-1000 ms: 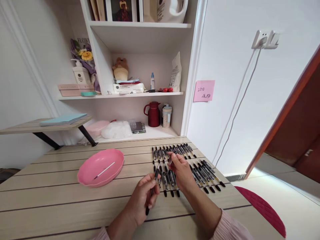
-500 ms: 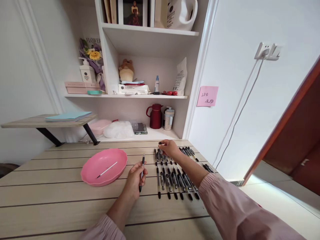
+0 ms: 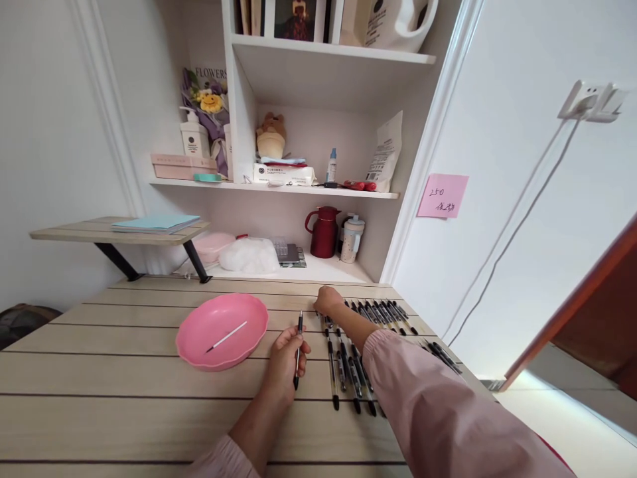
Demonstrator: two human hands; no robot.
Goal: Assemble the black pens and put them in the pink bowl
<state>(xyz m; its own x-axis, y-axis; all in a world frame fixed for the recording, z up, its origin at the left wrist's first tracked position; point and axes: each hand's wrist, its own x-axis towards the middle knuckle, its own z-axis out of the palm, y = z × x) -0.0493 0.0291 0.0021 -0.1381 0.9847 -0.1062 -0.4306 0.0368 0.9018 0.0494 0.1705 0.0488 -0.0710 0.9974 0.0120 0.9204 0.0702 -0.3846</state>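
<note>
Left hand (image 3: 287, 355): grip closed on 1 pen (image 3: 298, 355), right of the bowl (image 3: 192, 332). Right hand (image 3: 329, 301): farther right of the bowl, at the far pen row (image 3: 378, 313); grip hidden, state cannot be told. Risk: the right sleeve (image 3: 423, 398), crossing the near pen row (image 3: 333, 372), could drag pens askew if hanging low.

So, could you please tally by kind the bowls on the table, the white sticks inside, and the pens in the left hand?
Pink bowl: 1
White stick in the bowl: 1
Pen in the left hand: 1
Total: 3
</note>
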